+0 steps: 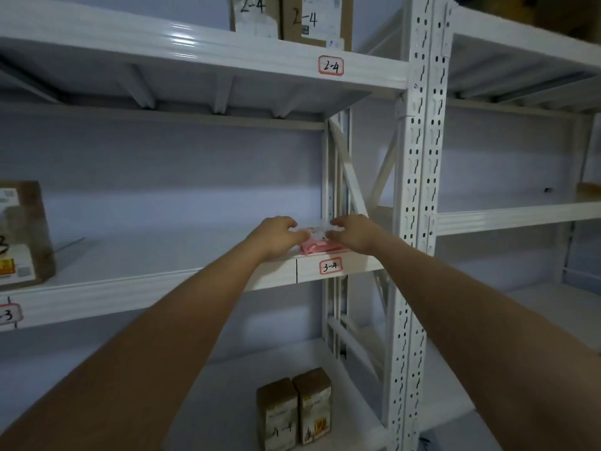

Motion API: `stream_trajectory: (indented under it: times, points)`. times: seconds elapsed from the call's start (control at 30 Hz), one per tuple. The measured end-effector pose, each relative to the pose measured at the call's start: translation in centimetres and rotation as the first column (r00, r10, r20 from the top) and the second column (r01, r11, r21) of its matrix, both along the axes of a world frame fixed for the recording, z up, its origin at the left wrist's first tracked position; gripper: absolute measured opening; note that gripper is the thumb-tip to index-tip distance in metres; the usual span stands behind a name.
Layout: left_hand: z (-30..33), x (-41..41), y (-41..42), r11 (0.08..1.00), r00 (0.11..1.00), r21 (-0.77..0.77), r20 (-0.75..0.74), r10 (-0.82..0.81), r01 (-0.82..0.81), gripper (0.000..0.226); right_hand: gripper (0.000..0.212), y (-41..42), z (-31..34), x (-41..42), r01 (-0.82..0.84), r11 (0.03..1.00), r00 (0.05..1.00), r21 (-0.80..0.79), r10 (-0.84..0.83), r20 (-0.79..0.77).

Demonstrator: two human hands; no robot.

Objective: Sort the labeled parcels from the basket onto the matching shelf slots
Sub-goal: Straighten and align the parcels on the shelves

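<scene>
Fingers (300,235) either side of pink parcel (317,245)

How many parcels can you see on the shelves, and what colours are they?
Brown boxes: 5 (two up top, one at the left, two below)
Pink parcel: 1, under both hands
Total: 6

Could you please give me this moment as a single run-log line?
step: placing | item: pink parcel | slot: 3-4 label | left hand, right hand: both holding it

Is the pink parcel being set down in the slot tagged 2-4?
No, both hands hold the pink parcel directly above the 3-4 tag.
</scene>
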State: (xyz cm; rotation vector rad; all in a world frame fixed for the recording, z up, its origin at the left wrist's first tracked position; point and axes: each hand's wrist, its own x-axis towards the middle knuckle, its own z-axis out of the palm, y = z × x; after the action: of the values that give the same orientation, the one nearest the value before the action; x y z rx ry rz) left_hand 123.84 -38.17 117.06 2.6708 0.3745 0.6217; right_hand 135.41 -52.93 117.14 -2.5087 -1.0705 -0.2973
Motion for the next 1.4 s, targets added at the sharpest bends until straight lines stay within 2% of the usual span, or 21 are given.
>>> stream_trajectory:
  times: [0.13, 0.3, 0.53, 0.67, 0.8, 1.03, 1.13, 1.27, 1.4]
  points:
    - [-1.2, 0.9, -1.5, 0.999, 0.999, 0.018, -0.025, -0.046, 0.046, 0.053, 0.049, 0.5, -1.3, 0.7, -0.049, 0.996, 0.998, -0.071, 0.046, -0.035]
    - [-2.0, 3.4, -1.8, 0.990, 0.993, 0.137, -0.121, -0.003, 0.020, 0.034, 0.043, 1.2, -2.4, 2.3, -0.086, 0.991, 0.996, -0.103, 0.087, 0.006]
    - [-3.4, 5.5, -1.6, 0.967, 0.986, 0.228, -0.095, 0.138, -0.114, 0.037, 0.048, 2.3, -3.2, 4.0, -0.094, 0.992, 0.995, -0.084, 0.095, 0.001]
    - [-3.0, 6.3, -1.8, 0.947, 0.970, 0.285, -0.141, 0.198, -0.151, 0.039, 0.051, 2.7, -3.3, 4.9, -0.119, 0.990, 0.993, -0.071, 0.117, -0.034]
    - [-2.4, 6.8, -1.8, 0.950, 0.958, 0.271, -0.193, 0.210, -0.154, 0.040, 0.052, 2.9, -3.2, 5.4, -0.122, 0.987, 0.993, -0.104, 0.121, -0.014]
    - [-3.2, 6.5, -1.7, 0.970, 0.968, 0.197, -0.177, 0.178, -0.142, 0.042, 0.042, 3.2, -4.1, 5.1, -0.126, 0.986, 0.990, -0.114, 0.133, 0.057]
    - [-2.8, 6.2, -1.5, 0.981, 0.972, 0.156, -0.181, 0.147, -0.119, 0.041, 0.032, 3.2, -3.7, 5.3, -0.149, 0.985, 0.986, -0.084, 0.154, 0.057]
    - [-3.0, 3.9, -1.1, 0.976, 0.982, 0.176, -0.114, 0.148, -0.127, 0.047, 0.017, 3.7, -2.8, 4.5, -0.115, 0.988, 0.975, -0.100, 0.132, 0.181]
    - [-3.8, -1.9, 0.8, 0.955, 0.987, 0.251, 0.009, 0.161, -0.158, 0.045, 0.035, 5.6, -2.0, 1.2, -0.121, 0.987, 0.906, -0.102, 0.151, 0.395]
